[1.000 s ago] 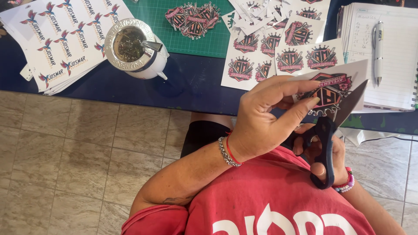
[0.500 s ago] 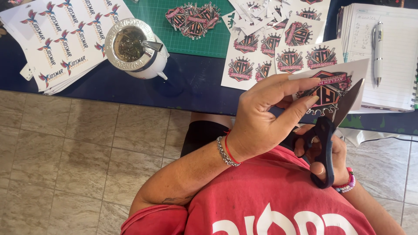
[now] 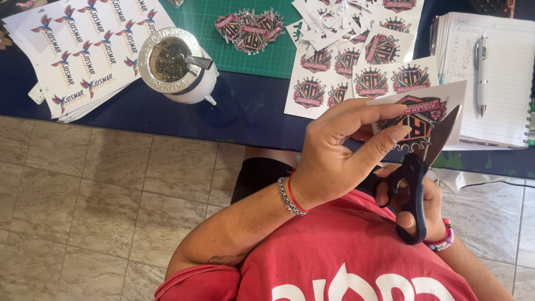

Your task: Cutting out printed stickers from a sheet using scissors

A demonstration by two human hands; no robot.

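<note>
Little has shifted since the earlier frame; my scissors' blades remain parted at the sticker's edge. Uncut sheets (image 3: 83, 56) lie left, a finished pile (image 3: 251, 28) on the green mat (image 3: 278, 56). My left hand (image 3: 340, 156) pinches the sticker (image 3: 423, 114); my right hand (image 3: 418, 206) grips the scissors (image 3: 418, 184). I judge this cut-out partway trimmed, many left.

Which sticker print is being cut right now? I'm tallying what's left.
The crest sticker sheet pinched in the left hand, with the black scissors in the right hand at its edge. The other prints lie flat on the table.
</note>
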